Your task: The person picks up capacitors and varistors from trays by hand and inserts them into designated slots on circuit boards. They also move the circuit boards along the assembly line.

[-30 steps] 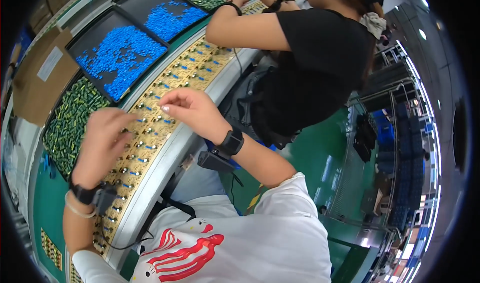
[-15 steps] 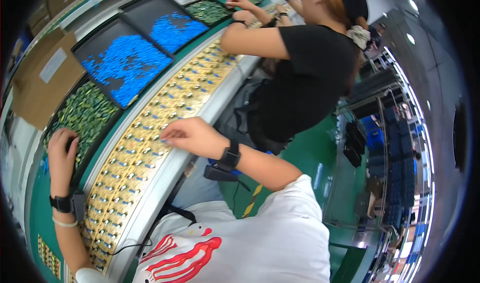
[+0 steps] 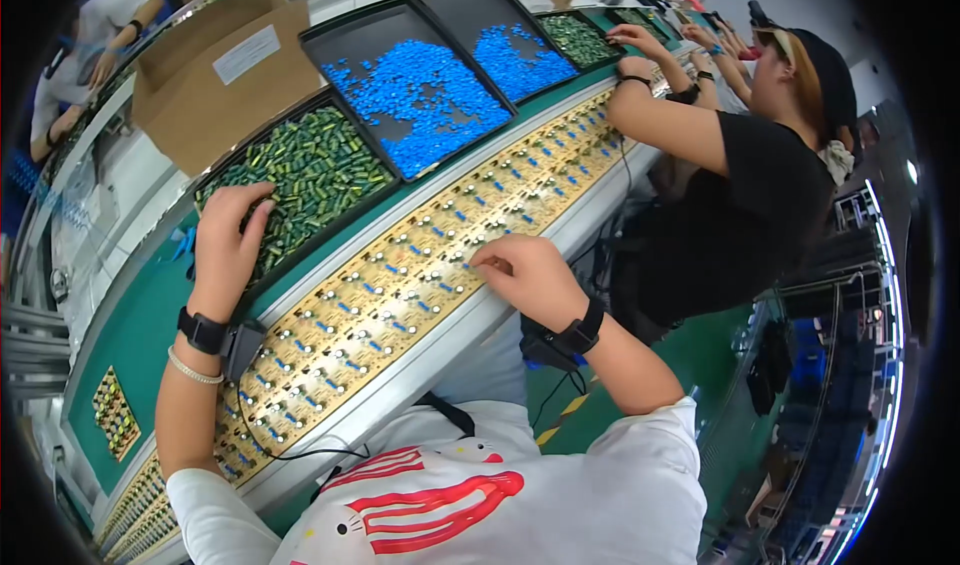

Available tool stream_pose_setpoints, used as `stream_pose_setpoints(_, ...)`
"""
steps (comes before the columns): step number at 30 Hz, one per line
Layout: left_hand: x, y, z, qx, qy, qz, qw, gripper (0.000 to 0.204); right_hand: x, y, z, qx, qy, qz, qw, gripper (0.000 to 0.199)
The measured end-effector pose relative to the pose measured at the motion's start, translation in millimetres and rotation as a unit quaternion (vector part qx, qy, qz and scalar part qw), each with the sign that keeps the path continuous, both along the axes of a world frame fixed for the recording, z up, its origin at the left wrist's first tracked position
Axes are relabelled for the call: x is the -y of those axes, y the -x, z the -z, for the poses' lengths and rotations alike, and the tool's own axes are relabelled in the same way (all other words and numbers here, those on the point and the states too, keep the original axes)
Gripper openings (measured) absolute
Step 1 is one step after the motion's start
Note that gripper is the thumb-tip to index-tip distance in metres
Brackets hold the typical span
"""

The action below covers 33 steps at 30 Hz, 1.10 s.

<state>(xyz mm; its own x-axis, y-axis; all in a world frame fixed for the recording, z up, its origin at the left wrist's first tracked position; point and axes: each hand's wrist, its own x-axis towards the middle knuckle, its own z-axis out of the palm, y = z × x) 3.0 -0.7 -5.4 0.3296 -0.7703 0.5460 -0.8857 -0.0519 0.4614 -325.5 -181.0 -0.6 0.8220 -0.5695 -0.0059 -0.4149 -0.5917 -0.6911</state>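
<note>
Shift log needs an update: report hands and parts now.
Left hand in the tray of green parts, grip unclear. Right hand fingertips down on the yellow boards. Nothing blocking either.

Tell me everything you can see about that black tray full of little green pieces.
The black tray is a shallow rectangular pan with a raised rim, plastic or metal by its look. It lies flat on the green bench, beside a tray of blue pieces and in front of a cardboard box. Small green cylinders with yellowish marks fill it in a loose heap. The left hand rests in its near corner, fingers among the cylinders.
</note>
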Motion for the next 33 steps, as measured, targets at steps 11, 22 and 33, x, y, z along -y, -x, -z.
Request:
stream_pose_setpoints(11,-0.3,-2.0,1.5,0.023,0.028,0.007,0.999,0.009,-5.4,-5.4,7.0,0.000,0.062,0.003,0.998,0.012)
stream_pose_setpoints(22,0.1,-4.6,1.9,0.065,0.009,0.022,0.998,0.018,-14.5,-9.3,11.3,0.003,0.111,0.001,0.994,0.008)
stream_pose_setpoints(33,-27.7,17.4,-22.9,0.008,-0.071,0.034,0.997,0.028,1.9,-33.6,-32.0,-0.010,0.139,0.012,0.990,0.016)
